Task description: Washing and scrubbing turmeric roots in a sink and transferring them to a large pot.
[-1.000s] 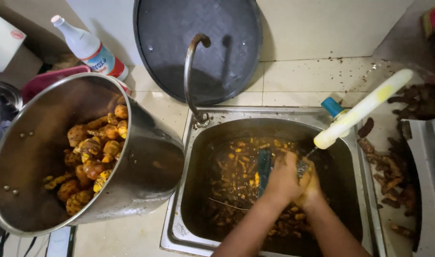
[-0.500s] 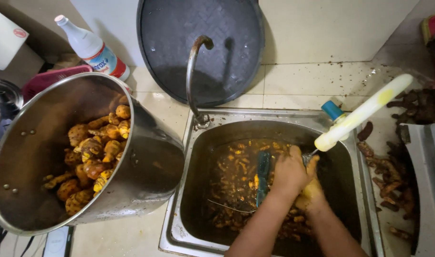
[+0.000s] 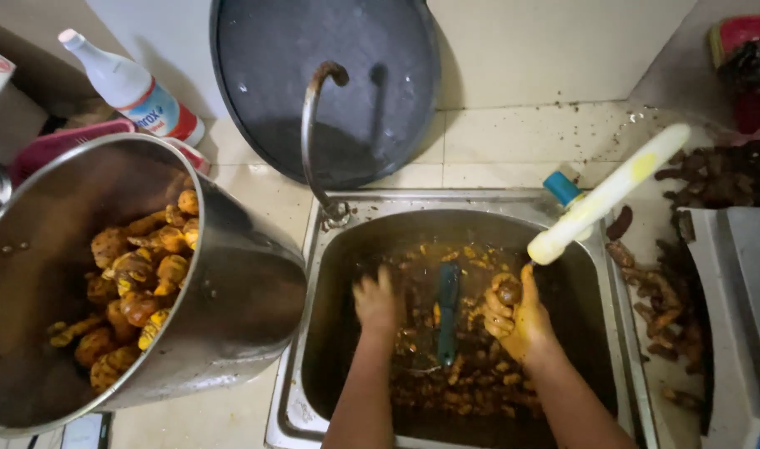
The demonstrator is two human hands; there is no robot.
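Observation:
A steel sink (image 3: 313, 274) holds murky brown water with several yellow-brown roots floating in it. My left hand (image 3: 376, 303) is in the water at the sink's left, fingers spread over the roots. Over the middle of the sink, my right hand (image 3: 517, 316) is stained yellow and grips a small round root (image 3: 507, 289). A dark teal brush (image 3: 448, 312) lies in the water between the two hands. To the left stands a big steel pot (image 3: 230, 291), tilted toward me, with several washed orange roots (image 3: 139, 274) inside.
A curved tap (image 3: 312, 133) rises behind the sink in front of a large dark round lid (image 3: 330, 75) leaning on the wall. A white and yellow handle (image 3: 612, 193) juts over the sink's right rim. Dirty dark roots (image 3: 671, 291) lie on the right counter. A white bottle (image 3: 130, 87) stands at back left.
My two hands were together over the brush at the sink's middle. They have parted: the left has moved left into the water, and the right has lifted a root.

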